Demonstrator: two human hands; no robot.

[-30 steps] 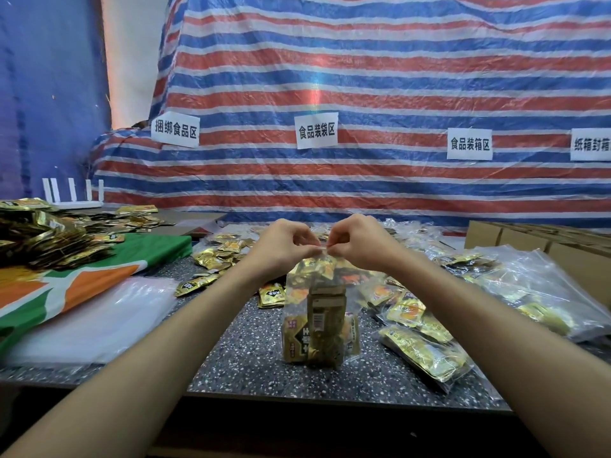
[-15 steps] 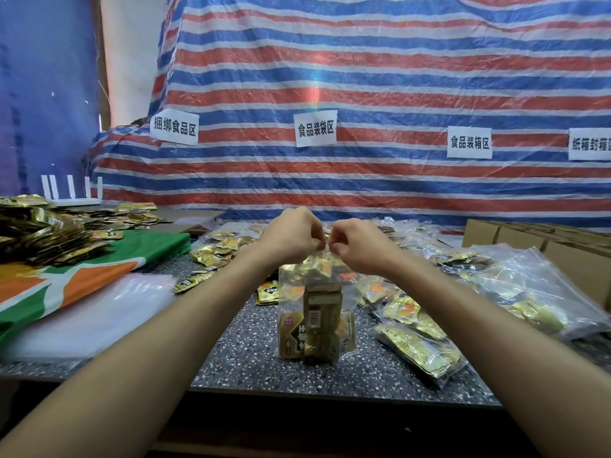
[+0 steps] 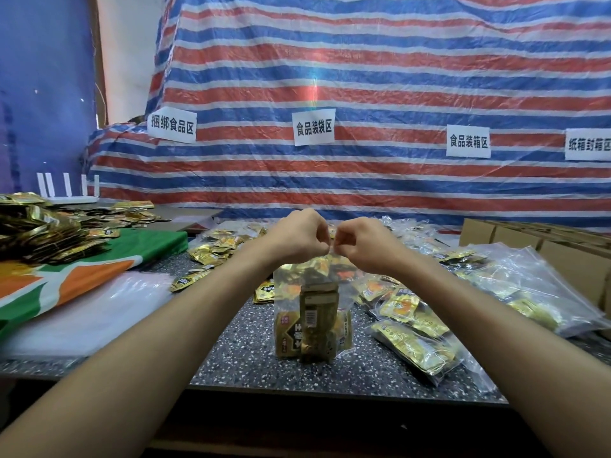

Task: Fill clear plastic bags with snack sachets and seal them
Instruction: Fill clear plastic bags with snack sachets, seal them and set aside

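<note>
A clear bag (image 3: 314,292) full of gold snack sachets (image 3: 291,332) is stood upright on the speckled bench (image 3: 244,365), near the front edge. Its top edge is pinched from both sides. The left hand (image 3: 299,238) is curled into a tight grip on the left part of the top edge. The right hand (image 3: 360,244) is curled into a tight grip on the right part. The two hands are held very close together, almost touching, just above the sachets. Both arms are stretched out over the bench. Whether the top is sealed cannot be told.

Just to the right of the bag, filled bags (image 3: 416,345) are laid flat on the bench. Further right, a big crumpled plastic bag (image 3: 529,285) with more sachets inside is seen, and a cardboard box (image 3: 515,236) is set behind it. Loose sachets (image 3: 211,252) are scattered to the left of the left hand.

On the left, a flat stack of empty bags (image 3: 92,312) is laid at the bench edge. Beside it, a green and orange sheet (image 3: 99,269) is spread, and a big heap of gold packets (image 3: 39,233) is piled on it. A white router (image 3: 67,190) is stood at the far left. A striped tarp (image 3: 363,77) in red, blue and white is hung behind the bench, and white paper signs (image 3: 314,127) are stuck on it.
</note>
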